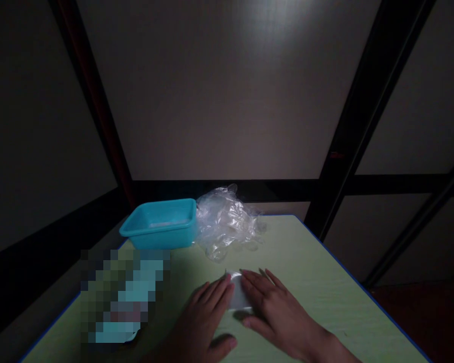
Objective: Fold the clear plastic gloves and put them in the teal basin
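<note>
Both hands rest over a small, whitish, shiny flat piece, which looks like folded clear plastic, though its exact kind is unclear. My left hand lies at its left edge with the fingers stretched forward and the thumb apart. On the other side, the fingertips of my right hand press on its right edge, fingers extended and thumb spread. Part of the piece is hidden beneath the fingers. Beyond the hands, a loose heap of crumpled clear plastic spreads over the table.
A turquoise plastic basket stands at the back left, touching the plastic heap. A pixelated bluish object lies at the left. The pale green table has blue edging. Behind it rises a panelled wall with dark strips.
</note>
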The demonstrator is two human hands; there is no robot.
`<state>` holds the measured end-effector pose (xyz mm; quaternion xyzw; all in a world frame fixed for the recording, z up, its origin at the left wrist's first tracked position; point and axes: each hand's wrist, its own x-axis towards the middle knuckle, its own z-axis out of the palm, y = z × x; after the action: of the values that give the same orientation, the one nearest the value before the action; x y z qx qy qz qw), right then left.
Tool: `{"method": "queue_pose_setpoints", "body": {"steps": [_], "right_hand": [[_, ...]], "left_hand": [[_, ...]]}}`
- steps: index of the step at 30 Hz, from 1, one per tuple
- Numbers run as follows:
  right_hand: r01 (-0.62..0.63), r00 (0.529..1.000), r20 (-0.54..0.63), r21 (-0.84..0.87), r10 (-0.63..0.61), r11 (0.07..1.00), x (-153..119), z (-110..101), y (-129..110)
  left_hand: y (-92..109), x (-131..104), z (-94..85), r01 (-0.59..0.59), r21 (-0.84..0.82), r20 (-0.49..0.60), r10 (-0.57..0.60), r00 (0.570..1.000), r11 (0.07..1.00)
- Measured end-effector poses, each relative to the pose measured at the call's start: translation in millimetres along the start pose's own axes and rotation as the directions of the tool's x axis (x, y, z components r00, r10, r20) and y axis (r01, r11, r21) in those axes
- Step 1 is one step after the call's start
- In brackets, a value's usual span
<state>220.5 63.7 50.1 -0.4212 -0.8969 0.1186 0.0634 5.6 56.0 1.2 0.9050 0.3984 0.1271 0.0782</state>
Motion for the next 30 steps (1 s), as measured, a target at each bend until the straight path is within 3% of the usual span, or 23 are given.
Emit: {"method": "queue_pose_setpoints", "body": {"steps": [4, 6, 11, 19, 26, 30], "right_hand": [[0.012, 0.991, -0.133, -0.016, -0.014, 1.000, 6, 11, -3], [0.030, 0.986, -0.165, -0.018, -0.033, 0.999, 8, 18, -2], [0.041, 0.993, -0.108, -0.002, -0.040, 0.999, 11, 23, -1], [-0.044, 0.999, -0.018, -0.007, 0.044, 0.999, 8, 25, -3], [-0.041, 0.998, -0.039, 0.001, 0.041, 0.999, 7, 30, -2], [-0.039, 0.997, -0.063, 0.026, 0.040, 0.999, 8, 29, -1]], "left_hand": [[-7, 6, 6.6, -0.033, -0.021, -0.144, 0.030, 0.989, 0.999], [-8, 10, 7.8, -0.063, -0.023, -0.166, 0.059, 0.984, 0.998], [-8, 15, 8.6, -0.127, 0.012, -0.105, 0.127, 0.986, 0.992], [-2, 17, -1.0, -0.090, 0.035, -0.020, 0.091, 0.996, 0.995], [4, 21, -8.5, -0.023, 0.043, 0.080, 0.019, 0.997, 0.999], [0, 19, -5.3, -0.037, 0.039, 0.050, 0.035, 0.998, 0.999]]}}
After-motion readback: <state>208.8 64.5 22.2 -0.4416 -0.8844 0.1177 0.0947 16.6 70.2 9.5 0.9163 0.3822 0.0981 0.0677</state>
